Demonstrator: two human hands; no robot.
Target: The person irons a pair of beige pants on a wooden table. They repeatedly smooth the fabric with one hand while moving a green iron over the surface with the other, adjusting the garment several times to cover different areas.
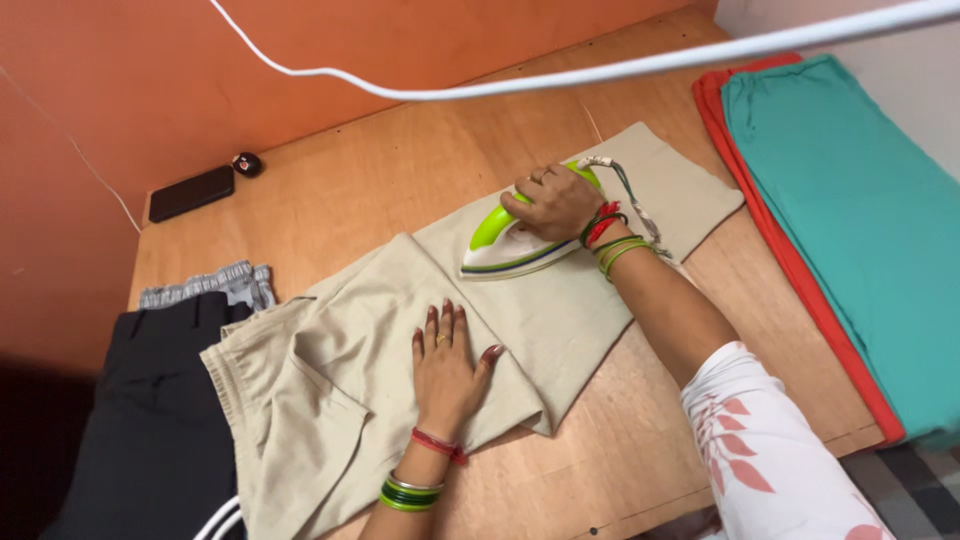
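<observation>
The beige trousers (400,350) lie folded on the wooden worktop (350,190), long side running up to the right. The right hand (555,200) grips the green and white iron (505,240) on the far leg. The left hand (448,365) lies flat and open nearer. Dark clothes (150,400) sit left, teal cloth (860,200) right.

Black phone (191,192), dark trousers (150,420), teal cloth (850,220) over perhaps orange cloth (775,240).

Matt beige cloth trousers (400,340) lie on a smooth wooden board (400,170); the iron (510,240) is glossy green-and-white plastic.
</observation>
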